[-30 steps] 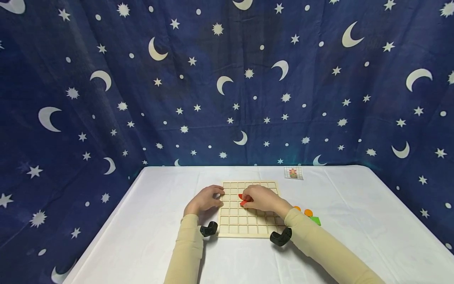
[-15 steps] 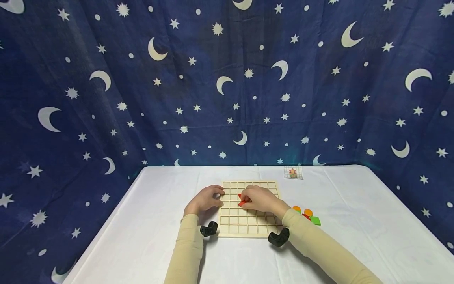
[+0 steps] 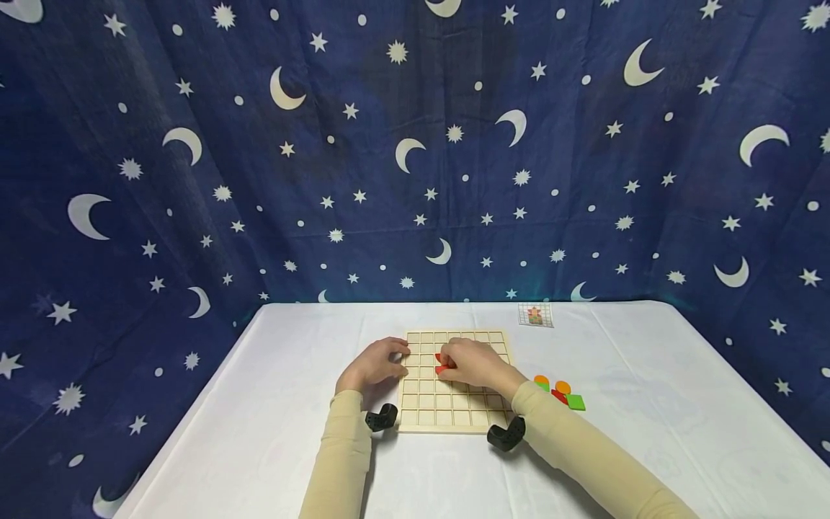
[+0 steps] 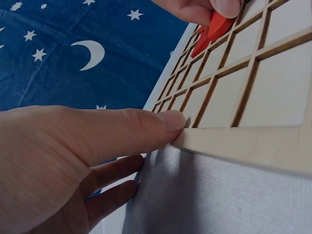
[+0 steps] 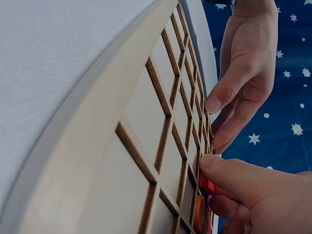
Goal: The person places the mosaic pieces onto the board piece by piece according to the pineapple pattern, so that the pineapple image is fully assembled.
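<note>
A pale wooden board (image 3: 428,418) divided into square cells by raised strips lies on the white table. My left hand (image 3: 376,362) is at its left edge; in the left wrist view the thumb (image 4: 170,122) touches the rim and the other fingers reach along the side. Over the middle of the grid, my right hand (image 3: 478,362) pinches a red piece (image 4: 219,25) between thumb and fingers, close to the cells. Another red piece (image 4: 200,46) sits just beyond it on the board. An orange piece (image 5: 199,214) shows beside the right fingers in the right wrist view.
Right of the board lie orange discs (image 3: 563,388), a green square (image 3: 576,402), a red piece (image 3: 559,396) and a partly covered green piece (image 3: 543,387). A gridded picture card (image 3: 535,315) is near the table's back edge. A blue star-and-moon curtain (image 3: 363,238) hangs behind.
The right hand has shifted slightly left with the red piece, which now sits straighter over its cell. The right forearm uncovers more loose pieces. The left hand stays in place.
</note>
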A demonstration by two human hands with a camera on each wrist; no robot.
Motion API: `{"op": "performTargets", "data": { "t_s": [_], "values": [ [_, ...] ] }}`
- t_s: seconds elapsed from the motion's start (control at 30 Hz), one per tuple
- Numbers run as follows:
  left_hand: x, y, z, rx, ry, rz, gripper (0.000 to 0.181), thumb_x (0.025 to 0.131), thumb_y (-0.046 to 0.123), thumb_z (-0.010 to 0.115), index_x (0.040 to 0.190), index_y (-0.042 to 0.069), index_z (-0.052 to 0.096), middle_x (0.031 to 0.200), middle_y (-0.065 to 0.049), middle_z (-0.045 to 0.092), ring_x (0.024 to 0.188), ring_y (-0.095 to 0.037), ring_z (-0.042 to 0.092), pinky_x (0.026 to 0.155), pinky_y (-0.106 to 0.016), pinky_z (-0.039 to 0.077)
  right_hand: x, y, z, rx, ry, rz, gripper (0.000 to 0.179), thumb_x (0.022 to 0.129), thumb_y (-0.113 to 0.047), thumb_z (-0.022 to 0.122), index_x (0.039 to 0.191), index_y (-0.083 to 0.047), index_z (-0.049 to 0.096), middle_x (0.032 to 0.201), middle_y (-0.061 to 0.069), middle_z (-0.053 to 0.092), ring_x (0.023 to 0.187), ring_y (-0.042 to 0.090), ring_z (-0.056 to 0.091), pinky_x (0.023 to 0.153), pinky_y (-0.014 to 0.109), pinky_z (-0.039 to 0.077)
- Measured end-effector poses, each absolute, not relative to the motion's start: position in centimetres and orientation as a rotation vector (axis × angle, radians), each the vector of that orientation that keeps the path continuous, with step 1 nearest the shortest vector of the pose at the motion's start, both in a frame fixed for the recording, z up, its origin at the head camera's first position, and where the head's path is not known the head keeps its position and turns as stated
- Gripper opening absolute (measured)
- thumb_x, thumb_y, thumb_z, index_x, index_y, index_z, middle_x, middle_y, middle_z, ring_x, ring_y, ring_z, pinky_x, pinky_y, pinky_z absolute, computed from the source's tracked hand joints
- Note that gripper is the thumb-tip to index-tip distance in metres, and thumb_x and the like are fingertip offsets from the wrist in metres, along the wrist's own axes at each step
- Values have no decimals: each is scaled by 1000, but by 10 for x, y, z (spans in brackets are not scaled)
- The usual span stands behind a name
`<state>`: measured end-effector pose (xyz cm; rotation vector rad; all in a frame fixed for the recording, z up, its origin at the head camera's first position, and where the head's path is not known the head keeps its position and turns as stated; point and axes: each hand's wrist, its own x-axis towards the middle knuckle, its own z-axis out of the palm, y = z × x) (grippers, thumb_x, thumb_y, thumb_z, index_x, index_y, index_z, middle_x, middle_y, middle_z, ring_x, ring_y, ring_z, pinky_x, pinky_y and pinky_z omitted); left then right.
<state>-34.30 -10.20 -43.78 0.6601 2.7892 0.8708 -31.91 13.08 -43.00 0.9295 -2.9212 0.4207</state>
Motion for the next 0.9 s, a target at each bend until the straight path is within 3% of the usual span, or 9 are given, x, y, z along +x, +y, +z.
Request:
{"op": "performTargets", "data": {
  "t_s": [0.47, 0.9],
  "values": [
    [-341, -102, -437, 678, 2796, 853, 39, 83, 9, 76, 119, 0, 67, 137, -12, 56, 133, -32, 45, 114, -44, 33, -319, 129, -432, 904, -2915, 394, 21, 86, -35, 75, 82, -19, 63, 74, -7, 47, 61, 9, 44, 50, 25, 37],
    [-342, -102, -438, 667, 2790, 847, 39, 83, 11, 76, 120, 1, 67, 138, -11, 55, 135, -31, 44, 115, -45, 33, -319, 134, -430, 950, -2956, 459, 16, 85, -28, 76, 94, -16, 71, 81, -8, 54, 70, 9, 51, 59, 27, 46]
  ]
}}
